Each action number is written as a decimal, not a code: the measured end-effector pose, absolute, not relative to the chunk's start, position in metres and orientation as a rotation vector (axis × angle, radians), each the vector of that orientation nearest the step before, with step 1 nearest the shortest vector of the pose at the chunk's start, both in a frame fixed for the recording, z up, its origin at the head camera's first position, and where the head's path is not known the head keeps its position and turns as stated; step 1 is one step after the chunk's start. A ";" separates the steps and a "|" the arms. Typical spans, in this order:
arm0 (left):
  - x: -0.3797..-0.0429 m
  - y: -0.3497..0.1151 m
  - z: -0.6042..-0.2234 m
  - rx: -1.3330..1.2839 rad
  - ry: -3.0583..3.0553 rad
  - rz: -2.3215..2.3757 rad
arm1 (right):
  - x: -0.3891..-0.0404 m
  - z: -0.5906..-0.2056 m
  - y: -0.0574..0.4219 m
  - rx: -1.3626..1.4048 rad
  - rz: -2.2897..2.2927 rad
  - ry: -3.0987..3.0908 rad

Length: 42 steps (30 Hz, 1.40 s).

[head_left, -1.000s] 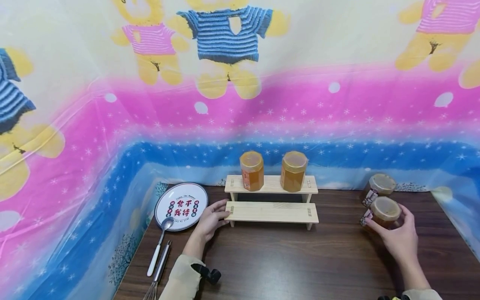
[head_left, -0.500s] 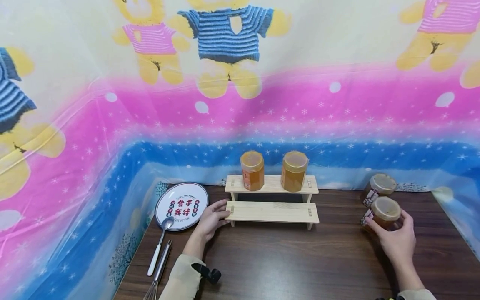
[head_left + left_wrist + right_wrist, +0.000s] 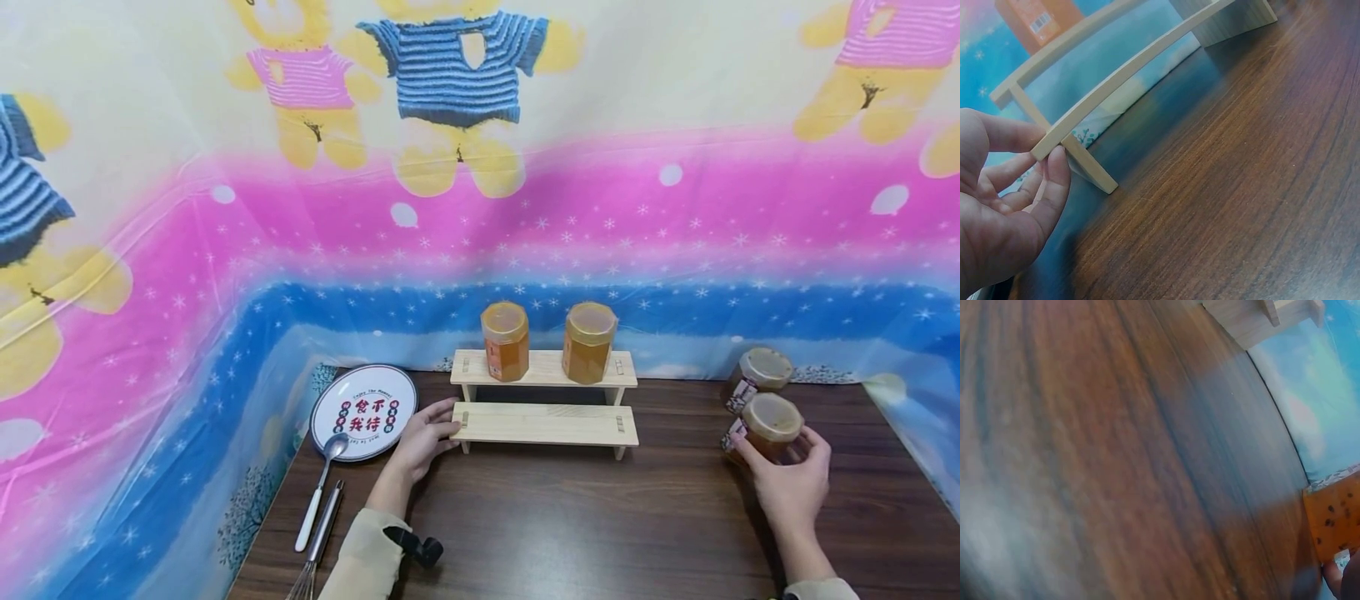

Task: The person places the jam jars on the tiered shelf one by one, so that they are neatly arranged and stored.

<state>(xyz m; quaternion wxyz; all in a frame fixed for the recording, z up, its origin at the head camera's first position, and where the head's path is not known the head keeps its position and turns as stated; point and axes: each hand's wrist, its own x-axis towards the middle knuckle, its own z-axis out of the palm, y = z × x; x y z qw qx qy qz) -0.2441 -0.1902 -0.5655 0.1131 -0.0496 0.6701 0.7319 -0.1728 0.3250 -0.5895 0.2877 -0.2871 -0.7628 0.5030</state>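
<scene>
A hand could pass over the wide stretch of worktop point(image 3: 570, 517) between the left hand point(image 3: 422, 442) and right hand point(image 3: 793, 483). The wooden stand point(image 3: 543, 423) bars the back; plate point(image 3: 363, 412), spoon point(image 3: 309, 515) and whisk point(image 3: 325, 525) crowd the left; the rear jar point(image 3: 761, 373) blocks behind the front jar point(image 3: 772, 417).

The right hand point(image 3: 791, 487) swung slightly left at the wrist, its fingers shifting nearer along the near right jar point(image 3: 772, 418).

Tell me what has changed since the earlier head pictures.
The right hand has shifted slightly left and down around the front jar, its wrist swinging left. Nothing visibly taken up or released. The front jar, plate, spoon and left hand gripping the rack stayed put.
</scene>
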 end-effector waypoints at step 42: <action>-0.244 -0.190 -0.565 -0.162 1.964 2.152 | -0.165 -0.556 0.305 -0.590 1.332 -2.077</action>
